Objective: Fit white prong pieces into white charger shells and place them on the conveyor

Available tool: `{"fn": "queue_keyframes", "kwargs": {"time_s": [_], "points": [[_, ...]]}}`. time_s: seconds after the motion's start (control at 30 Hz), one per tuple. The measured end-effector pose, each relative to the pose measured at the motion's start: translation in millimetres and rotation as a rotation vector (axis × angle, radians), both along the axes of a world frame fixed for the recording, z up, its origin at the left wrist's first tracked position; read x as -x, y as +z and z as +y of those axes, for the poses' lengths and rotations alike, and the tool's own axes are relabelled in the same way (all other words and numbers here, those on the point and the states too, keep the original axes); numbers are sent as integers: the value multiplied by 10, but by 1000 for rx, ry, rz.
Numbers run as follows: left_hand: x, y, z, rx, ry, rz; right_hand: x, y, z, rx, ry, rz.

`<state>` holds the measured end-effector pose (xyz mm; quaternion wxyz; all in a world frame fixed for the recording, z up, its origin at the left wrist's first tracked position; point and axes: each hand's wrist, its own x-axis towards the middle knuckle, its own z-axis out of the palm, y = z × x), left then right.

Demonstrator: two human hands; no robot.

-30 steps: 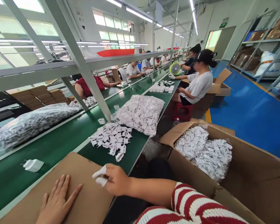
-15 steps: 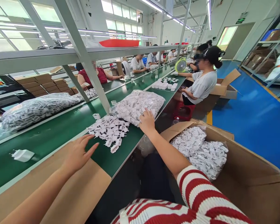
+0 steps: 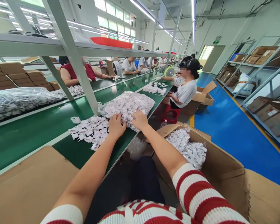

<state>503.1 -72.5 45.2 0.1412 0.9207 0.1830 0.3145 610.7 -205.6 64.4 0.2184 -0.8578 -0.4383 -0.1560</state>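
Observation:
A clear plastic bag full of white plug-shaped parts (image 3: 128, 104) lies on the green bench. My left hand (image 3: 117, 126) is at its near left edge, its fingers bent against the plastic. On the bag's near right side, my right hand (image 3: 140, 120) has its fingers curled on the film. Both hands look closed on the bag, though the fingertips are partly hidden. A loose pile of white parts (image 3: 90, 130) spreads to the left of my left hand. One white part (image 3: 75, 119) lies apart, beyond the pile.
A metal post (image 3: 84, 81) rises behind the pile. Cardboard (image 3: 30, 180) covers the near left. An open carton (image 3: 224, 158) at right holds bagged white parts (image 3: 193, 154). A person in a white shirt (image 3: 185, 90) sits farther along the bench.
My left hand has moved right, from the left of the loose pile to the bag. My right hand stays at the bag. The view has shifted to the right.

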Motion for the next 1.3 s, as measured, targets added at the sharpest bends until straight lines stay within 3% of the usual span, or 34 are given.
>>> {"fn": "queue_keyframes", "kwargs": {"time_s": [0.13,0.3,0.53,0.7,1.03,1.3], "points": [[89,-58,56,-23,22,-2,-49,3,90,50,29,-25],[117,-101,126,86,70,-24,-89,-32,238,62,16,-58],[133,-120,131,95,76,-68,34,-329,326,-74,-121,-191],[134,-170,77,39,-24,-70,46,-475,314,-97,-127,-179],[157,-176,121,-1,-116,18,198,-525,288,-98,-39,-195],[84,-214,177,106,-96,-42,318,-629,282,-327,48,-61]]}}
